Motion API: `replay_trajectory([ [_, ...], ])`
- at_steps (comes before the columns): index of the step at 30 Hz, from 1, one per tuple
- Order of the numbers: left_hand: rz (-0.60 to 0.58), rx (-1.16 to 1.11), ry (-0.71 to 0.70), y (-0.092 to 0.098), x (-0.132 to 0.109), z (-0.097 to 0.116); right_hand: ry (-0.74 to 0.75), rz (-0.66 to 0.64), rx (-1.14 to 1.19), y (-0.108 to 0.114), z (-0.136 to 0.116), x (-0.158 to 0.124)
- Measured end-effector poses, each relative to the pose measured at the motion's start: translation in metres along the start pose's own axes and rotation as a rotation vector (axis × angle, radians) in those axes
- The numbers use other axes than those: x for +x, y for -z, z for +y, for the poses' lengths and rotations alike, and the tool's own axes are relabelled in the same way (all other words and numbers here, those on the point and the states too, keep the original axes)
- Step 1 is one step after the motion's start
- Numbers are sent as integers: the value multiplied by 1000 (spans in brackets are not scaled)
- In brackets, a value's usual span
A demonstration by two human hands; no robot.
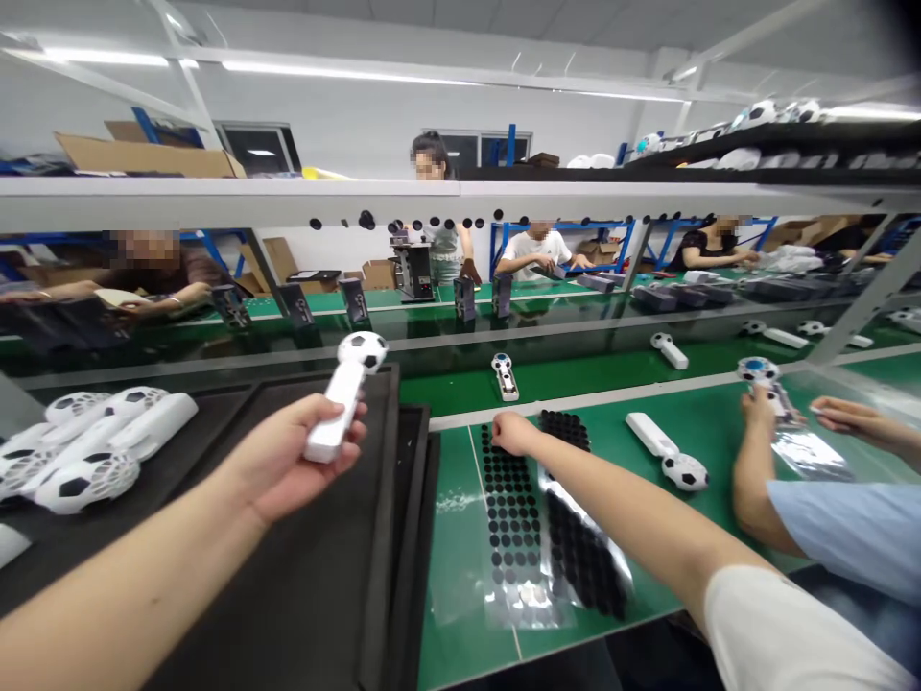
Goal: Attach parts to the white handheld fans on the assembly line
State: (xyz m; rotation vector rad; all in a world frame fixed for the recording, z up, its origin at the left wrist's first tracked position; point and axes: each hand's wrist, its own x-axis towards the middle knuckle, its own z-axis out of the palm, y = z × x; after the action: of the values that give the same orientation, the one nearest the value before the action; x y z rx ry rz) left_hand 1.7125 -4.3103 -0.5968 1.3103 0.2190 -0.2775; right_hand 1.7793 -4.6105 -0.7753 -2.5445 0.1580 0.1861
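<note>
My left hand (306,451) is wrapped round the white handle of a handheld fan (345,393), its round head patterned like a black-and-white football. The fan tilts upward over the edge of a black tray (288,566). My right hand (512,434) is closed in a pinch at the top of a clear sheet of round black stickers (512,518); whatever lies between its fingertips is hidden. A second sheet of black stickers (586,547) lies partly under my right forearm. To the right of it, another football fan (669,451) rests on the green table.
Several white fan pieces (93,446) lie on the tray at left. An opened fan (506,377) sits on the green conveyor (446,389). At right, a co-worker's hands (759,408) hold another fan. More people work beyond the belt, and a shelf beam (230,202) crosses above.
</note>
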Motion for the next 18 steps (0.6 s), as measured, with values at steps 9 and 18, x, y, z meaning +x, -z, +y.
replay_trajectory([
  [9,-470,-29,60,-54,-4,-44,294,429,537,64,-53,-101],
  [18,-511,242,-59,-57,-11,-77,420,161,697,70,-92,-163],
])
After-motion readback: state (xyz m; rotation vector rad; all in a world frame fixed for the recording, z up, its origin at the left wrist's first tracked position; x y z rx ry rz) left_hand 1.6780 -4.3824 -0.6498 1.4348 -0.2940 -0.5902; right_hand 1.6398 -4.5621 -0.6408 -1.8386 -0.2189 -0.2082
